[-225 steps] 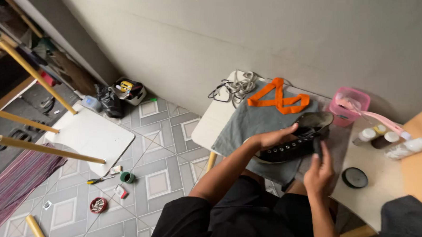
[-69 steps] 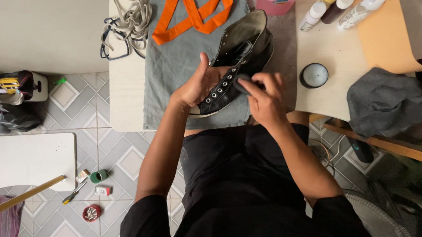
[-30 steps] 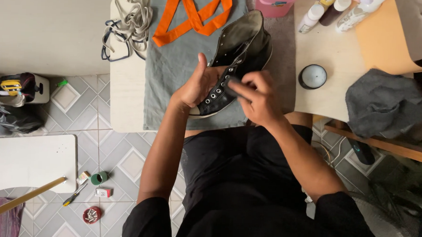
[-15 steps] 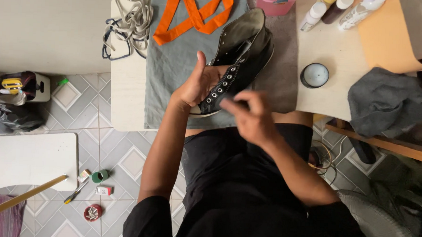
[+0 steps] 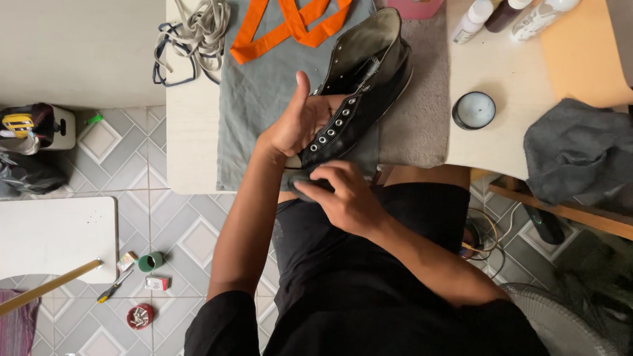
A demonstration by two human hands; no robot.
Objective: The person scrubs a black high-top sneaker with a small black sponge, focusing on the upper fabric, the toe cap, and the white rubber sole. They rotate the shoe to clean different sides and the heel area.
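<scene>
I see the left hand (image 5: 297, 124) steadying the black high-top shoe (image 5: 356, 94) on the grey cloth (image 5: 256, 90). The right hand (image 5: 340, 197), at six o'clock of the toe, seems closed on a dark rag (image 5: 303, 187). Hard rubbing could tip the shoe off the table edge (image 5: 189, 151).

Shoe (image 5: 359, 94) toe hidden behind right hand (image 5: 344, 197); what the fingers press there is a dark blur, can't tell. Left hand (image 5: 297, 124) covers the shoe's near side, palm unseen. Pink tub (image 5: 417, 1) at 12 o'clock cut by top edge, bottles (image 5: 505, 12) too. Orange straps (image 5: 288, 16) and laces (image 5: 199, 23) clipped at top. Fan (image 5: 580, 339) at 5 o'clock cut by the bottom edge. Small floor bits (image 5: 140, 316) at 8 o'clock too tiny to identify.
</scene>
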